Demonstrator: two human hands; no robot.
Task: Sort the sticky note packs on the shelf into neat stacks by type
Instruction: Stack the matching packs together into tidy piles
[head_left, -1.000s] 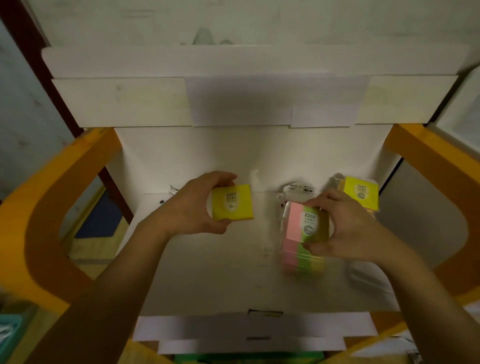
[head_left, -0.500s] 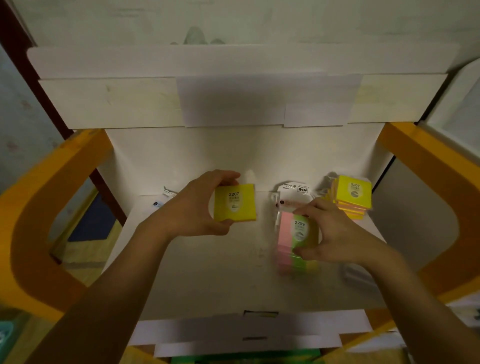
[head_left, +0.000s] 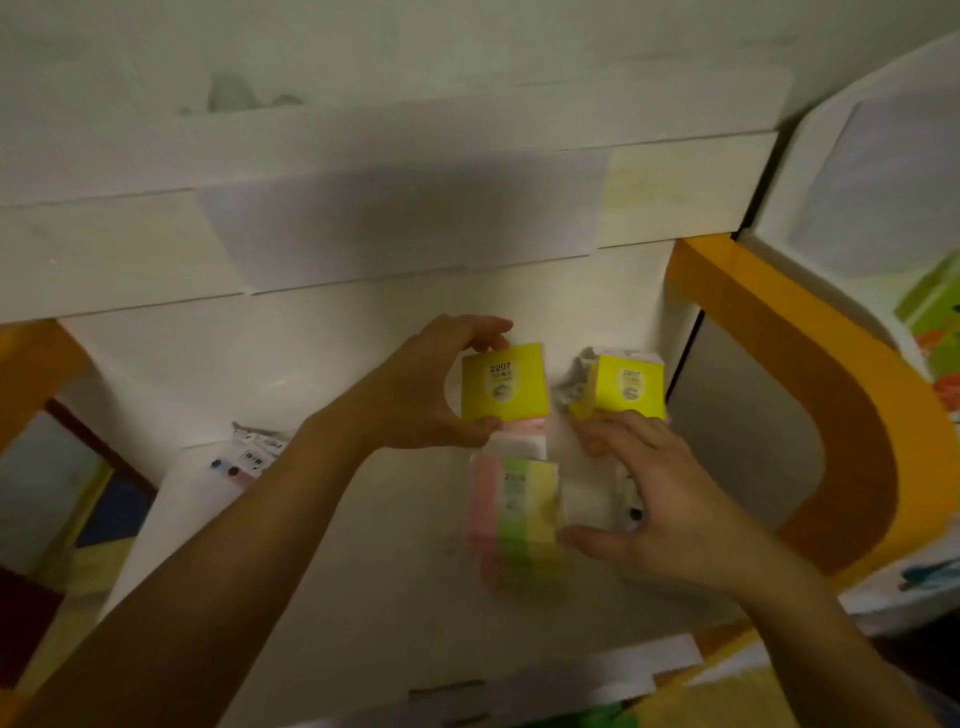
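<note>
Released, the pink-green-yellow pack (head_left: 514, 512) stands alone; right hand (head_left: 670, 512) spread open beside it; left hand (head_left: 431, 395) pinches yellow pack (head_left: 504, 382).

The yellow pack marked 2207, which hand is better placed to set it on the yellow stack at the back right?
Left. The left hand already pinches the yellow pack just beside the yellow stack. The right hand holds no pack, its fingers spread beside the striped packs.

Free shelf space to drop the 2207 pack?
Bare shelf lies left of the multicolour stack, in front of the packets at the left rear. The right rear is crowded: yellow stack, right hand, multicolour stack. Left hand grips the 2207 pack.
</note>
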